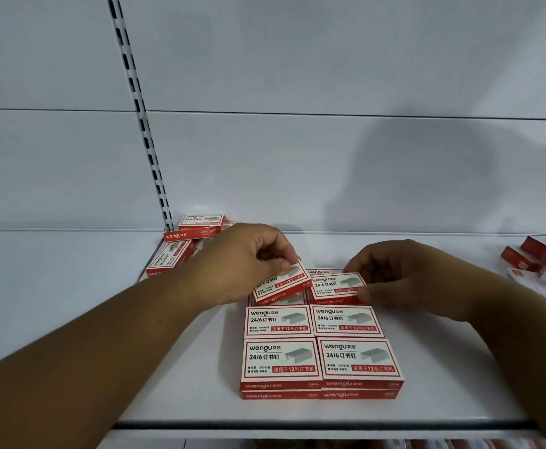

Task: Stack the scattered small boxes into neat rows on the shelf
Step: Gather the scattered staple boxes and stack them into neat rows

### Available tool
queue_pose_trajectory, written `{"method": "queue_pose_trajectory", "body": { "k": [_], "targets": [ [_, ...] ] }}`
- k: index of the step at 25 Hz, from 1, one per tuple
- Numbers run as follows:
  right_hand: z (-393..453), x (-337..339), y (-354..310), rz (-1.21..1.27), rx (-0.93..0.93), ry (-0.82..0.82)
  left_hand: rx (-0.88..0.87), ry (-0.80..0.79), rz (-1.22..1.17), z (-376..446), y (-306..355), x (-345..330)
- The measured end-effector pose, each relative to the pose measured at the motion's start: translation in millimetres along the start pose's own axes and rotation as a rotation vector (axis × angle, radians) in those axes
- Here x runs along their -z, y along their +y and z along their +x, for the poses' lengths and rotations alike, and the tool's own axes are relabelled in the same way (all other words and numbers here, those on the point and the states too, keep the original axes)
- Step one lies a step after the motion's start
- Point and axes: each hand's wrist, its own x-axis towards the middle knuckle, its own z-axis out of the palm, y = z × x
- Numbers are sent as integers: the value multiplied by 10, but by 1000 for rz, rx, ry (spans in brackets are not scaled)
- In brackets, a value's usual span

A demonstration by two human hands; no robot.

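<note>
Left hand first: thumb and curled fingers pinch the far edge of a tilted box, its near edge dipping onto the stack beneath, its long axis running left to right but skewed, right end swung away toward the back wall. Right hand beside it: fingers curled over the far right corner of a flat box, thumb pressed on its near edge. That one lies square, long side left to right, print facing the camera.

Both sit at the back of the rows, a two-wide block of identical boxes in the middle of the shelf, the front pair stacked two high. Each is a thin cardboard rectangle, white printed top with a red border, red sides, crisp corners, matte finish.

Back left, by the slotted upright, a loose pile lies at jumbled angles, some leaning on others. More red packs crowd the right edge. The shelf is smooth, pale painted metal.
</note>
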Motion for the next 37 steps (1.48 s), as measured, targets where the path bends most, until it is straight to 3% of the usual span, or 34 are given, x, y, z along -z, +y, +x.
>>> {"method": "queue_pose_trajectory", "body": {
  "k": [3, 7, 10, 15, 28, 31, 35, 37],
  "targets": [
    [-1, 15, -11, 35, -17, 0, -5, -25, 32, -24, -12, 33],
    [11, 17, -19, -1, -50, 13, -54, 79, 239, -90, -2, 151],
    [4, -1, -42, 0, -79, 36, -10, -31, 418, -151, 15, 252],
    [2, -27, -65, 14, -117, 52, 76, -112, 225, -138, 24, 210],
    [41, -38, -113, 16, -157, 28, 88, -165, 137, -144, -53, 236],
    [118, -34, -240, -91, -198, 63, 14, -68, 287, -126, -110, 283],
    [294, -32, -400, -264, -173, 154, -45, 100, 262, -113, -122, 324],
    [401, -120, -522, -300, -142, 146, -82, 91, 449, -121, -173, 457]
  ]
}}
